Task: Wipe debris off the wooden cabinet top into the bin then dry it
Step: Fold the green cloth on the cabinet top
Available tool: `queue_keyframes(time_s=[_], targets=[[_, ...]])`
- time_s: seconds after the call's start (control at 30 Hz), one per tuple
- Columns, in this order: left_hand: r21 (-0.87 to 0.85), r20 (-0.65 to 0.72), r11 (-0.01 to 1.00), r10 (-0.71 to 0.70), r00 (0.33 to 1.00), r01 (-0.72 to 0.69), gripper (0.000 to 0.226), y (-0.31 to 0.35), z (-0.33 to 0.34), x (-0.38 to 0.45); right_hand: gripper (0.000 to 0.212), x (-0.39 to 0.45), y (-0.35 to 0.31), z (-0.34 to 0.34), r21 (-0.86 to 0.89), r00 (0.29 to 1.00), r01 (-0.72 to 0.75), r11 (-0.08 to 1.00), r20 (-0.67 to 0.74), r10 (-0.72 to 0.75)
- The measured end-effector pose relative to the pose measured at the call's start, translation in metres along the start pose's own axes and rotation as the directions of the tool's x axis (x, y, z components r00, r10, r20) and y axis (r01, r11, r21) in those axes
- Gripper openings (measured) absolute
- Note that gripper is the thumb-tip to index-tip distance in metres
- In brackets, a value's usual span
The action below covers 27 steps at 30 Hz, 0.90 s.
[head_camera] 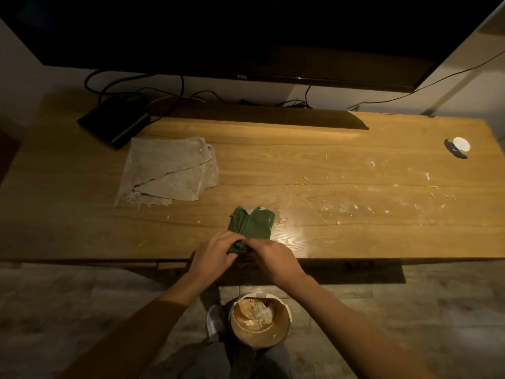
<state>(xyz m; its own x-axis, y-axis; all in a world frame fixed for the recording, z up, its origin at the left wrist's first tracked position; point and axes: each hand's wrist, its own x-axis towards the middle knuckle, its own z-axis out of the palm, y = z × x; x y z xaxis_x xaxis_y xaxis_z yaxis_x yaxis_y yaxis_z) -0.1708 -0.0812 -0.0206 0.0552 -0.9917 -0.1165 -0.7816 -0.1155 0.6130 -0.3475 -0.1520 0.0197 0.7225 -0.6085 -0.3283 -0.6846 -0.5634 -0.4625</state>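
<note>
a bin [259,325] sits on the floor at six o'clock, between the person's legs and below the front edge of the wooden cabinet top [314,165], with pale scraps already lying in it. just above it, the left hand [216,255] and the right hand [273,259] meet at the near end of a folded green cloth [250,225], fingers curled and pinching the fabric, each hand closed on the cloth with nothing else in it. the cloth lies flat on the wood near the front edge, white residue showing along its far fold.

from here the step looks like refolding or regripping the cloth before another pass. a clean face turned down and a firm flat hold would serve best, then long strokes drawn back toward six o'clock so crumbs drop over the edge into the bin and are not pushed sideways.

most of the debris [369,203] lies scattered at two to three o'clock of the cloth, well apart from it, beside a shiny damp-looking patch. a grey cloth [169,173] waits at eleven o'clock, likely for drying. at the back stand a television [246,36], cables and a black box [114,124].
</note>
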Motion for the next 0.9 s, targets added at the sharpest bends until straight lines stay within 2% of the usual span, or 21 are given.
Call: queue_keyframes(time_s=[0.13, 0.27, 0.37, 0.43, 0.5, 0.67, 0.73, 0.8, 0.9], targets=[[0.045, -0.036, 0.999, -0.002, 0.999, 0.004, 0.045, -0.003, 0.013, -0.024, 0.053, -0.021, 0.006, 0.024, 0.041, 1.0, -0.011, 0.999, -0.021, 0.012], [0.141, -0.089, 0.99, 0.032, 0.996, -0.019, 0.037, 0.006, 0.018, -0.035, 0.038, -0.03, 0.016, 0.028, -0.006, 0.997, -0.006, 1.0, -0.083, 0.005], [0.016, -0.111, 1.0, 0.014, 0.994, -0.012, 0.025, 0.006, 0.017, -0.027, 0.033, -0.026, 0.025, 0.018, 0.11, 0.988, 0.016, 0.994, -0.156, 0.001], [-0.154, -0.043, 0.987, -0.05, 0.998, 0.043, 0.023, 0.005, 0.011, -0.013, 0.034, -0.015, 0.031, 0.007, 0.237, 0.981, 0.006, 0.971, -0.189, 0.04], [-0.253, 0.007, 0.961, -0.117, 0.993, 0.115, 0.025, 0.005, 0.004, 0.008, 0.037, 0.002, 0.036, -0.003, 0.337, 0.968, -0.024, 0.941, -0.229, 0.107], [-0.217, -0.109, 0.944, -0.275, 0.955, 0.247, 0.035, -0.002, 0.002, 0.059, 0.04, 0.05, 0.052, -0.011, 0.461, 0.925, -0.152, 0.874, -0.246, 0.29], [-0.15, -0.114, 0.946, -0.306, 0.945, 0.289, 0.032, -0.003, 0.005, 0.065, 0.04, 0.062, 0.055, -0.006, 0.446, 0.912, -0.201, 0.872, -0.24, 0.333], [-0.036, -0.146, 0.962, -0.272, 0.951, 0.27, 0.029, -0.002, 0.009, 0.065, 0.041, 0.066, 0.055, 0.001, 0.344, 0.903, -0.224, 0.912, -0.279, 0.327], [0.123, -0.204, 0.981, -0.124, 0.971, 0.151, 0.04, 0.002, 0.017, 0.056, 0.043, 0.061, 0.048, 0.01, 0.076, 0.917, -0.093, 0.993, -0.382, 0.115]])
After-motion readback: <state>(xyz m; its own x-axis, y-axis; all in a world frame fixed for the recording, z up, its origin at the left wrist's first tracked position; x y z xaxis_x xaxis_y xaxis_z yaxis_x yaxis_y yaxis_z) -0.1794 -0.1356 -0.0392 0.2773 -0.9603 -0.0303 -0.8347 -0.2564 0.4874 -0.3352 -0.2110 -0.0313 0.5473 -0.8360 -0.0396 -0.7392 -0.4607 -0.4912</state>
